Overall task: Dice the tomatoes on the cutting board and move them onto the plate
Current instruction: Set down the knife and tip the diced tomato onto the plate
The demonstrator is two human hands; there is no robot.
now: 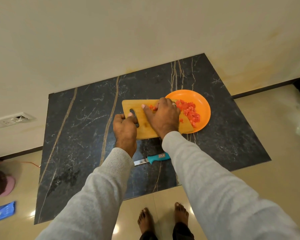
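A wooden cutting board (pixel 146 126) lies on the dark marble table, its right end resting over the rim of an orange plate (pixel 203 108). My left hand (pixel 125 129) grips the board at its handle slot. My right hand (pixel 163 115) lies flat on the board, fingers spread and cupped around a few diced tomato pieces (pixel 151 107). A heap of diced tomato (pixel 190 111) lies on the plate beside the board's right edge. One loose piece (pixel 181 120) sits on the board near that edge.
A knife with a teal handle (pixel 158 157) lies on the table between my forearms, blade pointing left. The table (pixel 76 135) stands against a cream wall; its front edge is near my bare feet (pixel 163 220). A wall socket (pixel 12 120) is at the left.
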